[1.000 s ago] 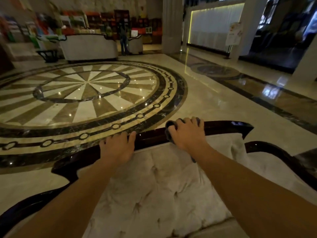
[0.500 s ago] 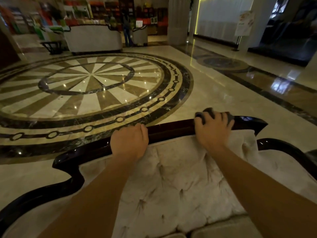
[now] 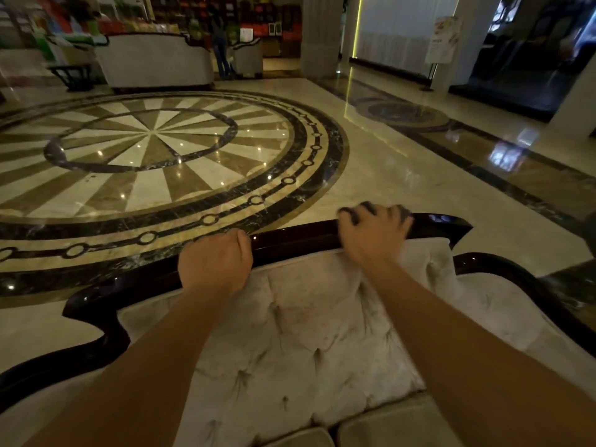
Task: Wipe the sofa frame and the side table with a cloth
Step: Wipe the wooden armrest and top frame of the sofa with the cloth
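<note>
A glossy dark wooden sofa frame runs across the top of a tufted cream backrest. My right hand presses a dark cloth onto the top rail near its right end; only the cloth's edge shows past my fingers. My left hand grips the top rail to the left, fingers curled over it. No side table is in view.
Beyond the sofa lies polished marble floor with a large round inlay. Another white sofa and a standing person are far back. A column and a sign stand are at the rear right.
My right hand has slid the cloth to the right along the top rail. My left hand has also shifted right along the rail and curled tighter.
</note>
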`<state>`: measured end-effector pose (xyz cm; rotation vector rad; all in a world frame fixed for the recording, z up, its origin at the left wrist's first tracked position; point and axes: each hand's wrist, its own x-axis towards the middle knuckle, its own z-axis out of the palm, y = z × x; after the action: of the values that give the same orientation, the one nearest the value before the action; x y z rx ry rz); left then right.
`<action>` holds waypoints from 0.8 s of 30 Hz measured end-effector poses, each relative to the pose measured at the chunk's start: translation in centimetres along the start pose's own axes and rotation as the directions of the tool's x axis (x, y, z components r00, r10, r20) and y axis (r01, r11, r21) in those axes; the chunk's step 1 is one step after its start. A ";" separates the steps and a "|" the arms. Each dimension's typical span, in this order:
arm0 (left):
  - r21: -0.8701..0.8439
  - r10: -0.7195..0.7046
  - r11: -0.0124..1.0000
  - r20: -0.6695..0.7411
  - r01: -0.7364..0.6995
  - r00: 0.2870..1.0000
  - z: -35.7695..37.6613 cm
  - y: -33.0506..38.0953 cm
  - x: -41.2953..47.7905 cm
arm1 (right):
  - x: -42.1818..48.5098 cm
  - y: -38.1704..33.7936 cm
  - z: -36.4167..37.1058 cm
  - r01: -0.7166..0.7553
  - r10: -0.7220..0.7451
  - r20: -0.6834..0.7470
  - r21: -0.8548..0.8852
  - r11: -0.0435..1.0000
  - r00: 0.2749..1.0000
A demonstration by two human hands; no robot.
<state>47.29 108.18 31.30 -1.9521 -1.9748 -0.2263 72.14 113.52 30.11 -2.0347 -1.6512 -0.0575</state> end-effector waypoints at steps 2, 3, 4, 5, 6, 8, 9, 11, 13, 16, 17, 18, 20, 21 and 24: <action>-0.032 -0.023 0.999 0.041 0.024 0.999 0.1 -0.7 0.0 | -2.2 -3.9 1.0 0.140 -0.140 0.020 0.022 0.990 0.990; -0.055 -0.036 0.998 0.059 0.039 0.998 0.1 -0.6 0.2 | -3.1 -4.8 1.2 0.196 -0.198 0.021 0.054 0.979 0.980; -0.060 -0.045 0.997 0.093 0.051 0.995 -0.2 -0.4 0.4 | -3.6 -5.0 1.2 0.237 -0.240 0.020 0.087 0.968 0.971; -0.046 -0.062 0.997 0.149 0.069 0.987 -0.4 -0.2 0.7 | -3.6 -4.9 1.2 0.271 -0.275 0.022 0.109 0.956 0.961; -0.029 -0.086 0.995 0.217 0.095 0.972 -0.6 0.0 1.2 | -3.2 -4.1 1.0 0.313 -0.318 0.031 0.119 0.942 0.947; 0.006 -0.148 0.988 0.346 0.156 0.926 -0.9 0.6 2.0 | -1.8 -1.3 0.6 0.403 -0.408 0.025 0.104 0.909 0.913; 0.026 -0.158 0.987 0.378 0.160 0.912 -0.8 1.1 2.3 | -1.0 0.5 0.3 0.418 -0.421 0.009 0.112 0.902 0.907; 0.072 -0.145 0.989 0.371 0.127 0.917 -0.7 3.0 3.0 | 1.1 4.9 0.0 0.378 -0.380 -0.020 0.151 0.913 0.925; 0.063 -0.065 0.997 0.309 0.048 0.949 -0.9 7.3 3.9 | 3.3 9.8 -0.3 0.303 -0.304 -0.019 0.176 0.937 0.952; -0.012 0.043 0.999 0.215 -0.042 0.976 -1.4 16.8 5.7 | 6.3 16.1 -0.2 0.217 -0.222 0.001 0.205 0.954 0.975; -0.012 0.091 0.996 0.204 -0.090 0.975 -1.3 20.3 6.4 | 7.2 17.7 -0.1 0.192 -0.198 0.003 0.228 0.954 0.980; -0.006 0.142 0.990 0.199 -0.144 0.970 -1.2 23.3 7.2 | 7.9 19.0 0.1 0.176 -0.184 0.009 0.254 0.951 0.983; -0.001 0.218 0.975 0.197 -0.223 0.956 -0.8 28.6 8.5 | 9.0 21.6 0.6 0.154 -0.170 0.027 0.309 0.938 0.985; -0.018 0.228 0.973 0.196 -0.229 0.954 -0.6 30.6 9.0 | 9.5 22.8 0.8 0.111 -0.143 0.062 0.369 0.923 0.988; -0.091 0.228 0.972 0.167 -0.215 0.959 0.3 35.5 9.8 | 10.7 25.2 1.4 -0.189 0.028 0.240 0.681 0.708 0.970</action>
<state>82.51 118.72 29.87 -2.2909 -1.8530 -0.0691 97.79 120.54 23.49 -1.5529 -1.3558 0.7535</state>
